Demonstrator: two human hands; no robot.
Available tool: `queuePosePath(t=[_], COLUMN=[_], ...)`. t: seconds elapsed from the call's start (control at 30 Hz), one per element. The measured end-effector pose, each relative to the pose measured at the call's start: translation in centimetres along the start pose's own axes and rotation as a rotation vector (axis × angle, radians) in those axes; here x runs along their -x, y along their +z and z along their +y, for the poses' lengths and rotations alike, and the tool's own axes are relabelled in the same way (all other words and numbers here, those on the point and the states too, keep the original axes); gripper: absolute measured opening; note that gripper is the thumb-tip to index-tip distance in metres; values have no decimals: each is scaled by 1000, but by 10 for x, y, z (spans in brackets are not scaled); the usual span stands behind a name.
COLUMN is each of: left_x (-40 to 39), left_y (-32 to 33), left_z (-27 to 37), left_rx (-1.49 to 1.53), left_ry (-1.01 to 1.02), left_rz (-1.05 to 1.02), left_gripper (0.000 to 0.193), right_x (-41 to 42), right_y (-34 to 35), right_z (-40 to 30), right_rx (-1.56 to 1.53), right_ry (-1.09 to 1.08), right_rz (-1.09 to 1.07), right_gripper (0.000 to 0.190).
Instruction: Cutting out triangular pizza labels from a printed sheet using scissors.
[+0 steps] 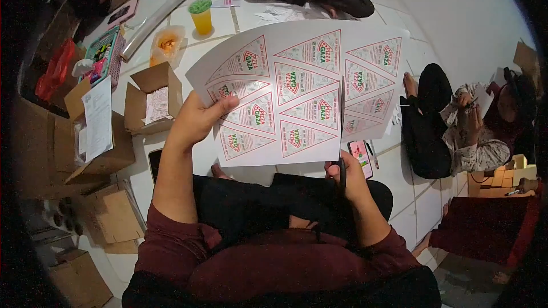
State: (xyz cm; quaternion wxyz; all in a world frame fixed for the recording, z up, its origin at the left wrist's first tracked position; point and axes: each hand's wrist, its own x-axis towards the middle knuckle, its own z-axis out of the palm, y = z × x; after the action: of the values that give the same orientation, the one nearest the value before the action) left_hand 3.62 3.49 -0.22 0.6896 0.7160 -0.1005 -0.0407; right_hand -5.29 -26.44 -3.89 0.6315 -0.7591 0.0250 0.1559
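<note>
A large white sheet [308, 113] printed with several red-edged triangular labels spans the space before me. Its left edge is pinched between the thumb and fingers of my left hand [201, 117]. At the sheet's lower edge, my right hand [349, 177] grips dark-handled scissors [342, 171]. Their blades point away from me, along a cut between the middle and right columns of triangles. The strip right of the cut hangs a little lower than the rest. Part of the blades is hidden by the paper.
An open cardboard box [147, 126] holding printed paper pieces stands left, near a larger carton [102, 162] and a basket [115, 47]. Beyond are a plastic roll [158, 21] and a cup of yellow drink [202, 21]. A phone [361, 158] lies right. Other people sit around.
</note>
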Motion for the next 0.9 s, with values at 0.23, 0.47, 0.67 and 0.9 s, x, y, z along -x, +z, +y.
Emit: queuePosePath(t=[0.23,0.47,0.67,0.9], left_x=[-1,0,1,2], left_y=[6,7,0,-1], left_z=[-2,-3,-7,-7], left_rx=[58,70,93,163], left_ry=[-56,-73,-147,-228], left_rz=[-26,-56,-52,-195], left_gripper=[42,44,45,46], right_x=[1,1,-2,-5], right_y=[-1,0,-15,-18], right_z=[-3,-7,-5,-7], right_rx=[8,-20,-127,-140], right_ry=[109,10,-89,-90], right_rz=[25,21,-203,-168], right_gripper=[33,49,71,61])
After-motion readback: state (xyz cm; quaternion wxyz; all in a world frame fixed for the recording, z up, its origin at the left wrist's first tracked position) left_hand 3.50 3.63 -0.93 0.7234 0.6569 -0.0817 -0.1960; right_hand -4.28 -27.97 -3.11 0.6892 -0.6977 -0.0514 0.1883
